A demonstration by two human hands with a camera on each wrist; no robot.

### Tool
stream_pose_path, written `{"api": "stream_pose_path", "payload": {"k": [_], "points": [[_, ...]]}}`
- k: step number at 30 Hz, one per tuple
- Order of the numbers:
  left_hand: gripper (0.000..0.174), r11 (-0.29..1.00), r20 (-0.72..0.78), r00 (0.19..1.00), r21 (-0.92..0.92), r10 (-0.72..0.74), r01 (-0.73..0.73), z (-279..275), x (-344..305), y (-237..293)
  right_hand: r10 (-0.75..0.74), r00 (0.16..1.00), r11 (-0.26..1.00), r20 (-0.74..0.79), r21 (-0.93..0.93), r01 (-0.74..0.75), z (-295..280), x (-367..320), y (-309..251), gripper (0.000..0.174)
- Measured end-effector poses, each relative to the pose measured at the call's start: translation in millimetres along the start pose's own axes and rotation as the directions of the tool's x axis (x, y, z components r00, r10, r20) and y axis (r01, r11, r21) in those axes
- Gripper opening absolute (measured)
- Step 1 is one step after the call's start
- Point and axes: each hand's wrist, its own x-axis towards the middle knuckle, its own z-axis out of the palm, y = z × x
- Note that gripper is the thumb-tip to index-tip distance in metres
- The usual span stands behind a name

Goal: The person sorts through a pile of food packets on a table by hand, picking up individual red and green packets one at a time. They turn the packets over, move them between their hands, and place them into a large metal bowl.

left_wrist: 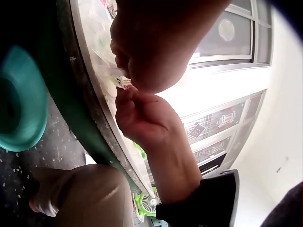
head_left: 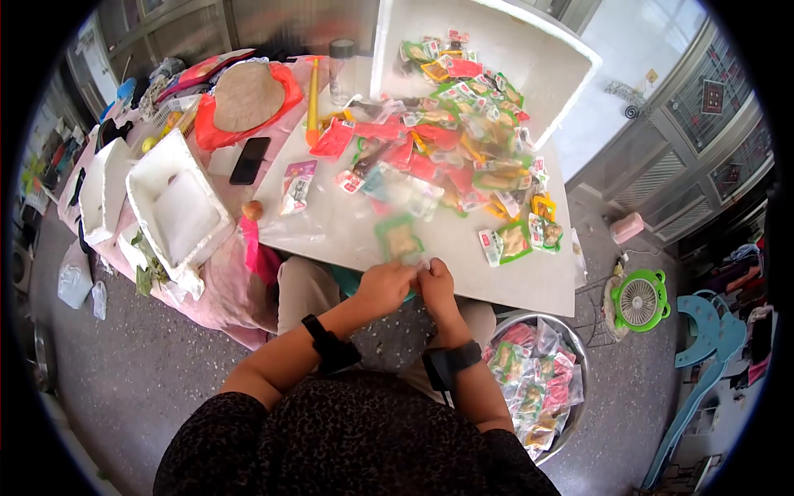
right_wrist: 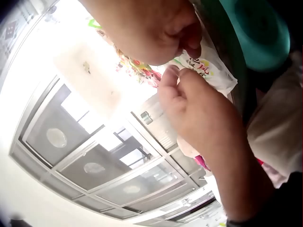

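Note:
At the near edge of the white table, my left hand and right hand meet, fingertips curled and almost touching. Between them they pinch the edge of a translucent plastic bag with red and dark printing. A green-edged food packet, blurred, lies just beyond my fingers. In the left wrist view, my left hand is at the top, and the right hand pinches a small printed corner below it. The right wrist view has my left hand with thumb and forefinger together.
A heap of small food packets spills from a tipped white foam box. A metal basin of bagged packets stands on the floor at right. Left are a foam box, a phone and a yellow stick.

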Motion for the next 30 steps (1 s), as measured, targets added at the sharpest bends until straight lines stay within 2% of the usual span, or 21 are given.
{"api": "stream_pose_path", "payload": {"k": [1,2,3,4,5,8,11,14,17,20,21,23,24,27,29,30], "points": [[0.015,1.000,0.005,1.000,0.010,0.004,-0.004,2.9,-1.3,-1.2,-0.064,0.996,0.963,0.056,-0.258,0.077,-4.8,2.1,0.6,0.002],[0.017,1.000,0.010,1.000,0.018,0.009,-0.009,5.8,-1.9,-1.5,-0.112,0.986,0.854,0.125,-0.494,0.160,-8.6,3.9,0.7,0.003],[0.018,1.000,-0.014,1.000,0.000,0.015,-0.015,7.8,-2.3,-1.6,-0.046,0.994,0.953,0.103,-0.295,0.075,-10.0,6.0,0.3,0.002],[0.020,1.000,-0.038,0.999,-0.019,0.018,-0.019,5.0,-1.0,2.3,0.023,0.995,0.997,0.099,-0.081,-0.015,-9.5,6.9,-2.6,0.003],[0.021,0.999,-0.062,0.998,-0.038,0.018,-0.020,3.7,-0.2,4.8,0.094,0.989,0.985,0.112,0.137,-0.109,-8.5,7.1,-3.8,0.004],[0.023,0.999,-0.034,0.999,-0.034,0.026,-0.027,3.5,5.2,5.4,-0.062,0.998,0.881,-0.023,0.468,0.066,9.1,15.9,16.7,0.008],[0.023,0.998,-0.068,0.997,-0.036,0.046,-0.049,11.1,6.8,-1.9,-0.016,1.000,0.826,-0.001,0.563,0.014,17.5,9.2,10.5,0.013],[0.025,0.999,-0.087,0.996,-0.018,0.030,-0.031,15.6,3.2,-9.5,-0.002,0.994,0.909,0.113,0.415,-0.045,-2.2,6.2,9.0,0.015],[0.027,0.997,0.108,0.993,0.061,-0.050,0.043,11.2,1.6,-13.7,0.095,0.995,0.992,0.022,0.076,-0.096,-21.4,-3.1,-14.8,0.016],[0.032,0.977,-0.109,0.979,0.146,0.171,-0.154,2.6,4.5,-10.1,-0.004,1.000,0.987,0.004,-0.162,0.004,-41.9,5.0,-31.1,0.020],[0.034,0.981,-0.095,0.987,0.159,0.127,-0.111,6.3,3.6,-13.5,-0.040,0.999,0.970,-0.007,-0.240,0.037,-47.4,9.7,-38.6,0.020],[0.039,0.982,-0.068,0.997,0.186,0.039,-0.026,19.4,0.9,-23.8,-0.270,0.963,0.876,0.019,-0.410,0.254,-62.7,37.8,-38.9,0.022],[0.040,0.979,-0.064,0.997,0.201,0.046,-0.032,24.6,-0.4,-27.4,-0.376,0.925,0.800,0.049,-0.486,0.351,-67.0,52.9,-38.0,0.023],[0.043,0.969,-0.054,0.996,0.243,0.065,-0.050,31.2,-2.0,-33.7,-0.530,0.829,0.574,0.178,-0.644,0.506,-53.7,80.1,-67.6,0.024],[0.043,0.963,-0.046,0.997,0.262,0.069,-0.055,33.5,-2.9,-34.9,-0.730,0.623,0.334,0.280,-0.650,0.683,-32.3,111.6,-68.0,0.029],[0.043,0.963,-0.046,0.996,0.264,0.072,-0.057,34.5,-3.6,-35.1,-0.676,0.679,0.303,0.286,-0.733,0.610,-21.7,123.3,-71.4,0.031]]}}
